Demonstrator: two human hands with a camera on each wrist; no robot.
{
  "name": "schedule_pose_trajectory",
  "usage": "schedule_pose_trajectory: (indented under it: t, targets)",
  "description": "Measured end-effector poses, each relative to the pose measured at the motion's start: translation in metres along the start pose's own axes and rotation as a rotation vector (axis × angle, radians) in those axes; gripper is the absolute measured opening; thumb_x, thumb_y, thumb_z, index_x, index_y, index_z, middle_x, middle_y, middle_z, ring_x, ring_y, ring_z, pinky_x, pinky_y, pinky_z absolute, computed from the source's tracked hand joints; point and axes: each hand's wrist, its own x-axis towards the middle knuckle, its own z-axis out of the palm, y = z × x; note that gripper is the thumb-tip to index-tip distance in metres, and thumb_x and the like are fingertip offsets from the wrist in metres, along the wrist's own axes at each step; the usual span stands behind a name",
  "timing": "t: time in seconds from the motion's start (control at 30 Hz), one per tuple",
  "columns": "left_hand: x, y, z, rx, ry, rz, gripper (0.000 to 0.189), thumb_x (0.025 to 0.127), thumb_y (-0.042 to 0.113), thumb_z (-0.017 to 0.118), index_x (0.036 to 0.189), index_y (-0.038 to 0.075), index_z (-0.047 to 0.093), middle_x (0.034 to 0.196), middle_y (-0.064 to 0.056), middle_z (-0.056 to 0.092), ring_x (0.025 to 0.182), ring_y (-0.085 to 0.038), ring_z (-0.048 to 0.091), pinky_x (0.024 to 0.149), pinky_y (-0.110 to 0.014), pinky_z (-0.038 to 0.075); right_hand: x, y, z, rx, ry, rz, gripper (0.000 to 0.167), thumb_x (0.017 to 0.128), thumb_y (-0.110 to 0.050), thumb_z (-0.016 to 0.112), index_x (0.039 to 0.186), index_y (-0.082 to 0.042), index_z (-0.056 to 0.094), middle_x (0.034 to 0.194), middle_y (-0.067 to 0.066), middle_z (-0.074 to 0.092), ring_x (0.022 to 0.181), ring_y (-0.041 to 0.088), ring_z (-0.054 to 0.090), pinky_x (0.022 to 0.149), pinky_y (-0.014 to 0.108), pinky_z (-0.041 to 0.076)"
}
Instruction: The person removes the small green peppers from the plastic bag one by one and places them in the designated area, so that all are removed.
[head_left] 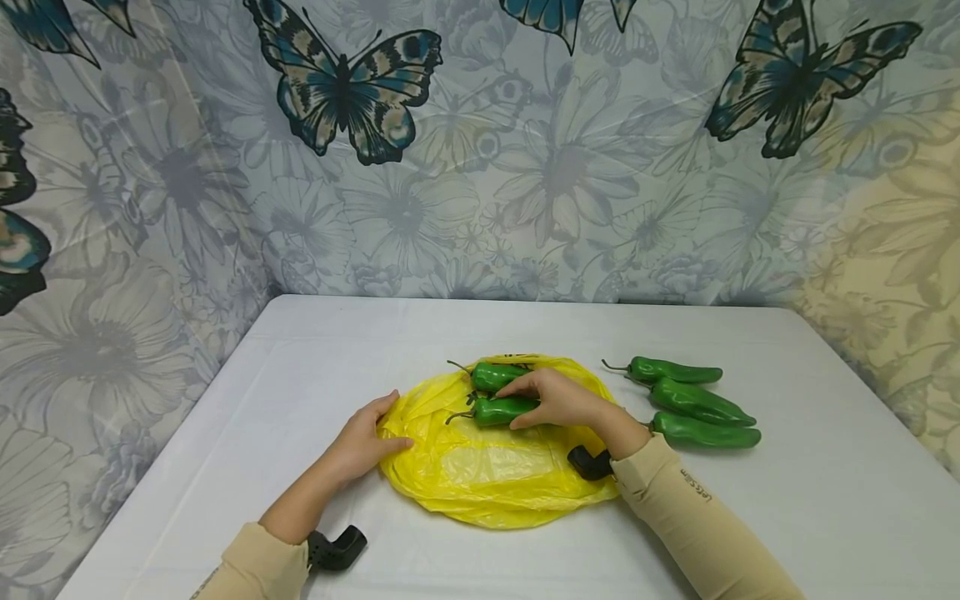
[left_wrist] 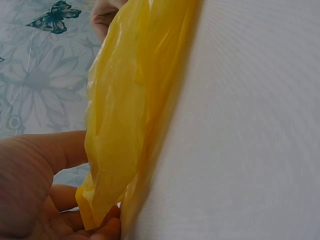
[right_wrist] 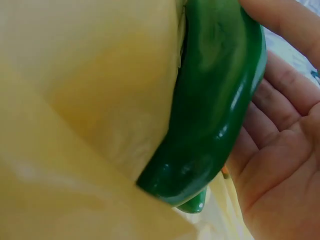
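A yellow plastic bag lies spread on the white table. Two green peppers with curled stems are on it, the farther pepper just behind the nearer pepper. My right hand grips the nearer one, thumb on its near side and fingers on its far side; the right wrist view shows this glossy green pepper close up beside the fingers. At the bag's left edge, my left hand pinches the plastic, thumb on top. In the left wrist view its fingertips curl under the yellow fold.
Right of the bag lie three more green peppers: a back one, a middle one and a front one. Black curved wrist pieces stick out at both sleeves. A butterfly-patterned cloth hangs behind the table.
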Motion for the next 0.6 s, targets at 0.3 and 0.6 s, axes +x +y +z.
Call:
schedule_pose_trajectory:
  t: [0.3, 0.6]
  targets:
    - [-0.0004, 0.0002, 0.0002, -0.002, 0.000, -0.009, 0.074, 0.083, 0.013, 0.068, 0.144, -0.001, 0.029, 0.151, -0.018, 0.029, 0.140, -0.036, 0.023, 0.114, -0.052, 0.021, 0.0005, 0.0008, 0.0020, -0.018, -0.005, 0.019, 0.046, 0.078, -0.023, 0.075, 0.121, -0.012, 0.063, 0.122, 0.006, 0.064, 0.111, 0.021, 0.059, 0.094, 0.037, 0.049]
    - [0.0002, -0.0001, 0.0002, -0.003, -0.002, -0.002, 0.074, 0.083, 0.013, 0.068, 0.144, -0.001, 0.029, 0.151, -0.018, 0.029, 0.140, -0.036, 0.023, 0.114, -0.051, 0.022, 0.0005, 0.0023, 0.0024, -0.021, -0.004, 0.022, 0.045, 0.078, -0.023, 0.075, 0.120, -0.014, 0.064, 0.122, 0.006, 0.063, 0.113, 0.022, 0.057, 0.096, 0.038, 0.047]
